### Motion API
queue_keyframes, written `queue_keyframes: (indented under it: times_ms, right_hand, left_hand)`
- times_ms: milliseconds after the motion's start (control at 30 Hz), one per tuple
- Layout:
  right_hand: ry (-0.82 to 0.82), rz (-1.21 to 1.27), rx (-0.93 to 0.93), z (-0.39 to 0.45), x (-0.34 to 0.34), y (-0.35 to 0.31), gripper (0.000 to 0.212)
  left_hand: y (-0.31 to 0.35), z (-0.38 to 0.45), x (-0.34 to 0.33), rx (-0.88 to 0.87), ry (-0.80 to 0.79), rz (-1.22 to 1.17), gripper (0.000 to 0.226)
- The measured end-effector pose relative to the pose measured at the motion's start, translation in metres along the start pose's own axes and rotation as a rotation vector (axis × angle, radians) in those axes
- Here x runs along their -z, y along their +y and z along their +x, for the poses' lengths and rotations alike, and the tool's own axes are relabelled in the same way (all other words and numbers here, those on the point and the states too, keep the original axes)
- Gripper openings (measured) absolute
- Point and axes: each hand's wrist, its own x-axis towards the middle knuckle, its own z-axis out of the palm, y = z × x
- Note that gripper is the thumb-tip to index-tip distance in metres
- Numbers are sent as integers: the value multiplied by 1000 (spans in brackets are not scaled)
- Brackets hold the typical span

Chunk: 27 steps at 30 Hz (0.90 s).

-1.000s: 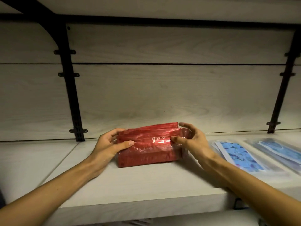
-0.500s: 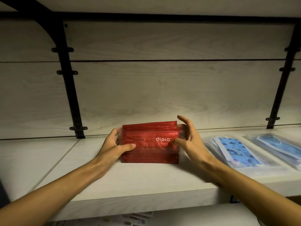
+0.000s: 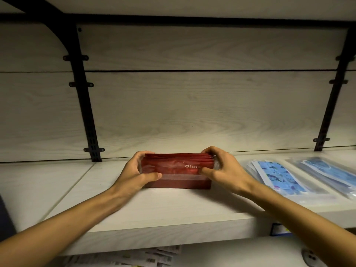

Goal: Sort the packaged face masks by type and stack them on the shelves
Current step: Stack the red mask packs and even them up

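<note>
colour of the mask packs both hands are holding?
Red mask packs, with white lettering, gripped by the left hand and right hand; head view.

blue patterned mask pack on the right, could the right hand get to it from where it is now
Probably yes. The right hand grips the end of the red mask stack, and the blue patterned pack lies flat on the same shelf just beside it, with nothing between. It would have to let go first.

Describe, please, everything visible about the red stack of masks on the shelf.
The red stack of masks is a bundle of thin packets in glossy red film, the front one with white lettering. It stands on its long edge on the pale wooden shelf, left of the blue packets. The left hand and right hand grip its two ends, thumbs on the front.
</note>
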Motion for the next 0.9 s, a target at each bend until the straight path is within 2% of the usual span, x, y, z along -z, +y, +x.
queue_keyframes:
  times_ms: [133,267,300,367,400,467,533,600,633,700,767,833,900]
  right_hand:
    - [-131,-444,13,11,16,-15,38]
    - [-245,-600,111,26,20,-34,62]
    - [-277,-631,123,28,18,-38,57]
    - [-310,-722,132,34,14,-42,26]
    - [-307,-738,131,37,14,-44,20]
    - [-291,-654,99,43,18,-43,23]
    - [-258,-346,8,47,21,-41,19]
    - [-194,27,-191,45,21,-32,21]
    - [-159,175,-306,43,19,-27,21]
    - [-135,366,-491,35,16,-13,17]
    - [-152,429,-610,24,13,-2,16]
    - [-155,370,-661,15,12,6,22]
    - [-149,217,-673,9,12,11,25]
  left_hand:
    - [-1,-1,1,45,-40,-2,47]
    - [5,-2,-3,6,-48,38,38]
    - [7,-2,-5,-10,-54,60,37]
    - [16,0,-8,-47,-63,109,38]
    - [23,3,-9,-72,-56,141,40]
    - [37,13,-11,-134,24,227,51]
    - [50,25,-16,-188,212,342,69]
    - [57,31,-25,-113,328,331,85]
    - [58,31,-31,0,309,272,88]
    - [54,25,-47,267,176,129,74]
    - [50,17,-63,478,36,-28,40]
    - [49,11,-77,585,-82,-158,20]
    - [48,10,-88,611,-183,-205,9]
